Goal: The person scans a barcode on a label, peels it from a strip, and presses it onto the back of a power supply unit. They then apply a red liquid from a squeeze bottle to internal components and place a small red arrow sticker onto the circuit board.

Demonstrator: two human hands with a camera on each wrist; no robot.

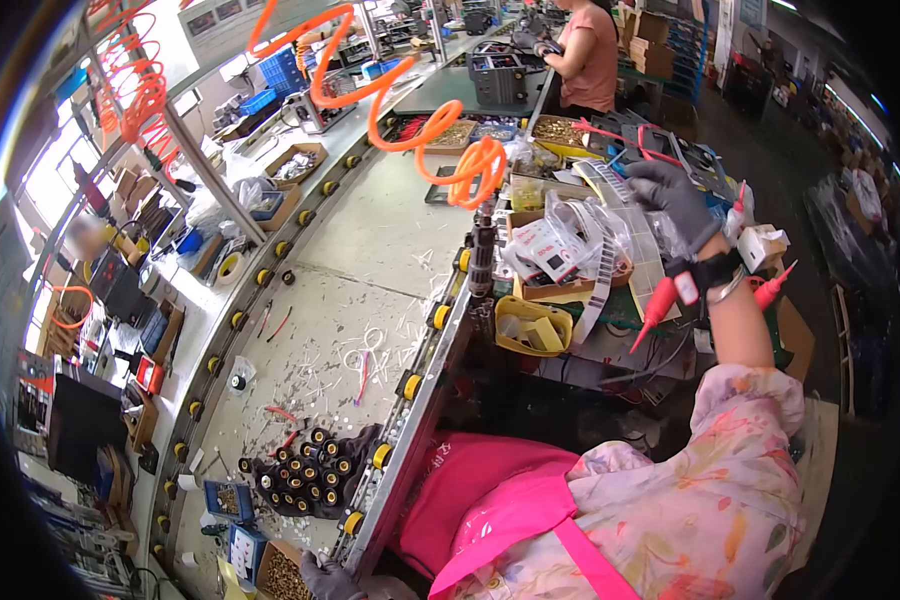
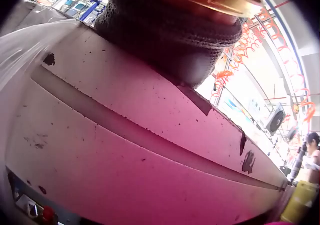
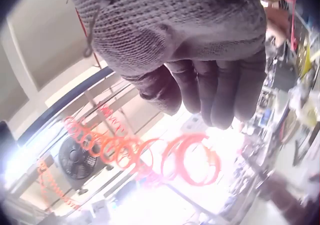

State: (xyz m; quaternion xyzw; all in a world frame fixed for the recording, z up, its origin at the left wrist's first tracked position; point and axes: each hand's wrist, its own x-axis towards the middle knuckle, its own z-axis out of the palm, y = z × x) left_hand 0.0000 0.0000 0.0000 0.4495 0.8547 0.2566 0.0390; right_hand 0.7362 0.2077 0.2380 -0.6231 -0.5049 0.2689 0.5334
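Note:
My right hand [image 1: 675, 205], in a grey knit glove, is raised over the cluttered side bench, near a strip of printed labels [image 1: 610, 215]. In the right wrist view its fingers [image 3: 225, 94] hang loosely side by side, with nothing held. At the bottom of the head view my gloved left hand [image 1: 332, 578] lies at the metal table edge, beside a cardboard box of small brass parts [image 1: 285, 578]. The left wrist view shows mostly the glove's cuff [image 2: 165, 44] above the scuffed rail [image 2: 125, 130]; the fingers are hidden there.
A black tray of round brass-ringed parts [image 1: 305, 475] sits on the worktable [image 1: 360, 240] among white scraps. An orange coiled hose [image 1: 410, 130] hangs overhead by an upright driver tool [image 1: 483, 250]. A yellow bin [image 1: 533, 325] and red-tipped bottles [image 1: 658, 308] are at the right. Another person [image 1: 588, 60] stands beyond.

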